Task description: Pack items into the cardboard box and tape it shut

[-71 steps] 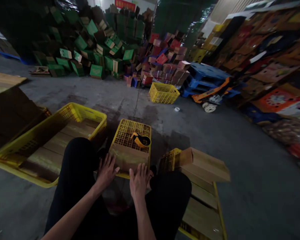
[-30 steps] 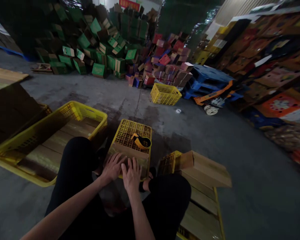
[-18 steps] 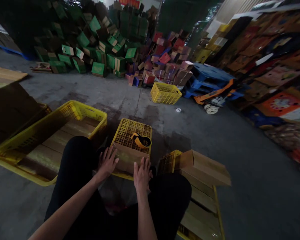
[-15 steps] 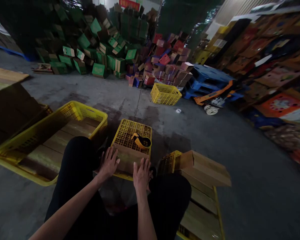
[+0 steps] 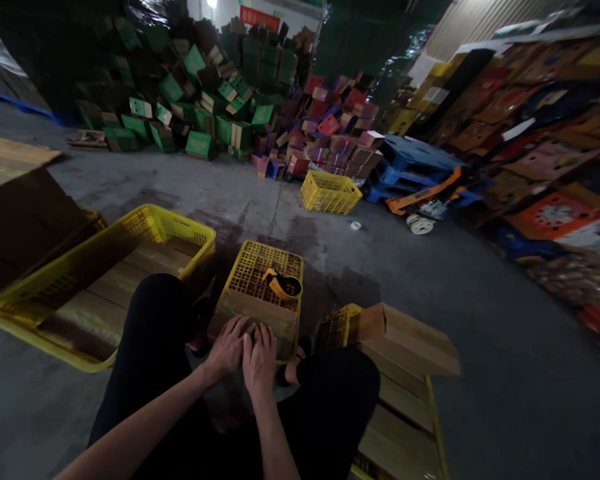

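Observation:
A brown cardboard box [image 5: 270, 315] lies across the near part of an upturned yellow plastic crate [image 5: 247, 261] between my knees. My left hand [image 5: 227, 348] rests flat on the box's near side, fingers extended. Right beside it, my right hand [image 5: 260, 355] lies on the same box with its fingers stretched forward. The two hands meet near the middle of the box, and neither is wrapped around anything. Just beyond the box, a yellow-and-black tape dispenser [image 5: 283, 285] sits on the crate's grid.
A yellow crate [image 5: 177, 220] with flat cardboard boxes stands at left. At right, another crate [image 5: 437, 427] holds boxes, with an open carton [image 5: 410, 337] on top. Farther off are a yellow basket [image 5: 330, 192], a pallet jack [image 5: 425, 200], blue pallets [image 5: 420, 153] and piled cartons [image 5: 200, 143].
Both hands have slid inward along the box, from near its two ends to its middle, where they now meet. The tape dispenser stays where it was on the crate.

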Tool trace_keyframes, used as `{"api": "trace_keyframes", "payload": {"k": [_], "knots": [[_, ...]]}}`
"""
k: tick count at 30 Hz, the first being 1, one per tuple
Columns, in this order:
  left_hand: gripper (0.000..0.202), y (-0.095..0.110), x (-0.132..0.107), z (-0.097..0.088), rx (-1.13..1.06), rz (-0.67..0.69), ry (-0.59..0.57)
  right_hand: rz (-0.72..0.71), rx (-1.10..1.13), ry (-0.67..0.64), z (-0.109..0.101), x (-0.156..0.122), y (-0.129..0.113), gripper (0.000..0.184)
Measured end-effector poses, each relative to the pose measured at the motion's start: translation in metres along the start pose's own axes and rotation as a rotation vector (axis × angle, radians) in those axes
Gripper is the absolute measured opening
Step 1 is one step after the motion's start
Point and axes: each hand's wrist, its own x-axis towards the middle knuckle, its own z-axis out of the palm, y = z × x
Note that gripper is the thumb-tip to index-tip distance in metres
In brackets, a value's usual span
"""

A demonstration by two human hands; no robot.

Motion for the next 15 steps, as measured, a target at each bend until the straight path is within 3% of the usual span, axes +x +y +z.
{"api": "trace_keyframes", "payload": {"k": [8,15], "knots": [[0.049,0.005,-0.002,0.007,0.007,0.008,0.017,0.034,0.102,0.092,-0.003,0.006,0.018,0.059],[0.056,0.024,0.034,0.002,-0.062,0.099,-0.042,0.056,0.049,0.191,0.004,0.011,0.032,0.062]]}}
